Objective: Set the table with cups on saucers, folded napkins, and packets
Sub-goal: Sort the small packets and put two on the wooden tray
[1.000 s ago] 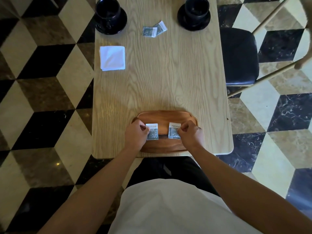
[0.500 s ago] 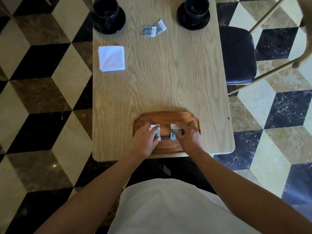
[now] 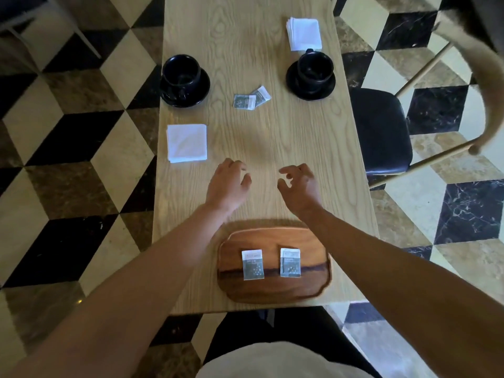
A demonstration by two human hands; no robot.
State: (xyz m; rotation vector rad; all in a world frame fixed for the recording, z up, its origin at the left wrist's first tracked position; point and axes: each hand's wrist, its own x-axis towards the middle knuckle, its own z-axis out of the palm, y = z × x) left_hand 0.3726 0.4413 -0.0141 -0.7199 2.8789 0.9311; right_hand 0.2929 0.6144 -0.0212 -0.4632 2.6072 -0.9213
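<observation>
Packets: two of them [image 3: 253,264] [image 3: 290,262] lie flat side by side on the wooden tray [image 3: 275,291], which sits at my edge of the table [image 3: 272,137]. Beyond the tray, my left hand [image 3: 227,184] and my right hand [image 3: 298,184] are over bare wood, both with loosely curled fingers and holding nothing. Further beyond the tray, two more packets [image 3: 251,98] lie overlapping between two black cups on saucers [image 3: 184,81] [image 3: 312,75]. A folded white napkin [image 3: 187,143] lies beyond the tray to the left, and napkins [image 3: 304,34], maybe a small stack, lie behind the right cup. A dark chair seat [image 3: 380,132] stands right of the table.
</observation>
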